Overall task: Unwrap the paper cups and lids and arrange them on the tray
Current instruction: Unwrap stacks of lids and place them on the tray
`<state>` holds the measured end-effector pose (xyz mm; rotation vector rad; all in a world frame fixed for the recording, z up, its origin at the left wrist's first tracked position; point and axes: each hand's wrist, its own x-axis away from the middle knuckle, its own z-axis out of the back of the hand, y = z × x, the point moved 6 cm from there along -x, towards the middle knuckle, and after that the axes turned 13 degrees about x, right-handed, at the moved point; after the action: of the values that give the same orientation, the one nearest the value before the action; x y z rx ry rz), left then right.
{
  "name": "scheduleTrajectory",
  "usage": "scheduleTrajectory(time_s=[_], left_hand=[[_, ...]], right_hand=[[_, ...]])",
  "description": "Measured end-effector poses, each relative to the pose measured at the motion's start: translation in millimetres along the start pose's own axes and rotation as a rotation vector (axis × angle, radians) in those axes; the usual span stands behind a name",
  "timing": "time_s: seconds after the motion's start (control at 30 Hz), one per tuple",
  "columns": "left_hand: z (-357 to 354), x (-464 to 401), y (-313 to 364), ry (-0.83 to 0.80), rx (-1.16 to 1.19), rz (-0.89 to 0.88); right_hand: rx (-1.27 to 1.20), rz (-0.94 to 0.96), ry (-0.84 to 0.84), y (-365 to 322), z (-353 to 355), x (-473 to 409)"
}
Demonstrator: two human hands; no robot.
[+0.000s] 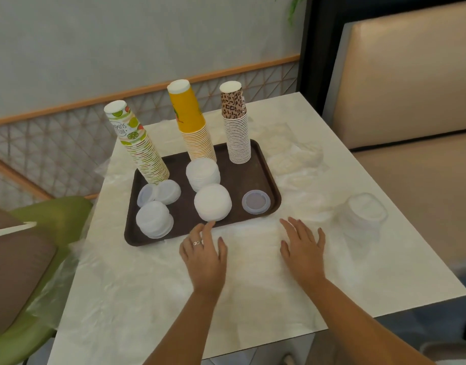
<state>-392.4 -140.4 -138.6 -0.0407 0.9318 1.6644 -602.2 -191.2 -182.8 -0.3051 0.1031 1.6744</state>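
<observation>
Flanking tray [266, 164] — both hands [204, 255] open

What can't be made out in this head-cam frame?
- Lime-print cup stack: its upside-down lettering is too blurred to read in full.
- Wrapped lids at the right, off the tray: the clear plastic blurs them, so no count.
- White lid stacks: edges merge, count unreadable.
- Left hand and right hand: whether the palms touch the plastic sheet is hidden by the hands themselves.
</observation>
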Motion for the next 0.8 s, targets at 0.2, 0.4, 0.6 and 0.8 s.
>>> scheduleTrajectory(time_s=[0.2,0.4,0.6,0.8], left_hand=[[-53,-25,109,-0.236,0.512,-0.122],[-132,-24,189,-0.728,0.71,-0.048],[-182,-3,213,-1.004,0.789,0.405],[-190,5,225,-1.053,0.846,0.549]], right_hand=[[-0.18,-0.163,0.341,54,63,-20],[-0.146,-0.381,0.153,132,58,-39],[-0.364,-0.358,-0.091,157,29,-38],[-0.499,-0.463,0.0,168,41,-35]])
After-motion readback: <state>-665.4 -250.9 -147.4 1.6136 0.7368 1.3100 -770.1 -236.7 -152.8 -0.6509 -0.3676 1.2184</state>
